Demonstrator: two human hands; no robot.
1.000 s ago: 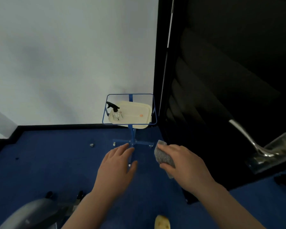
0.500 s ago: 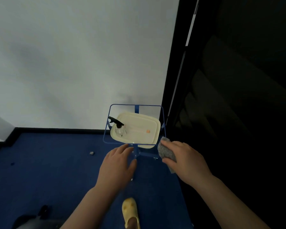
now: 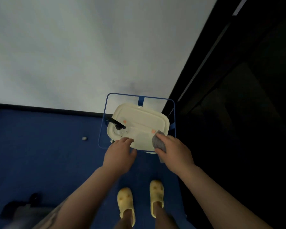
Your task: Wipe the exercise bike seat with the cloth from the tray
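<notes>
A grey cloth (image 3: 159, 141) is gripped in my right hand (image 3: 175, 152), held over the near right corner of a cream tray (image 3: 149, 116). The tray rests on a blue wire-frame stand (image 3: 106, 104). My left hand (image 3: 120, 154) hovers with fingers apart at the tray's near edge and holds nothing. A clear spray bottle with a black trigger (image 3: 118, 127) stands on the tray's left side. A dark and grey part of the exercise bike (image 3: 23, 210) shows at the bottom left; its seat is out of view.
A white wall rises behind the stand, and a black panel (image 3: 238, 96) runs along the right. The floor is blue carpet (image 3: 40, 154) with a small metal piece (image 3: 84, 138) lying on it. My feet in yellow clogs (image 3: 125, 202) stand just before the stand.
I have stepped up to the stand, so the tray appears larger and closer. My right hand has carried the cloth over the tray's near right corner; my left hand reached the tray's edge.
</notes>
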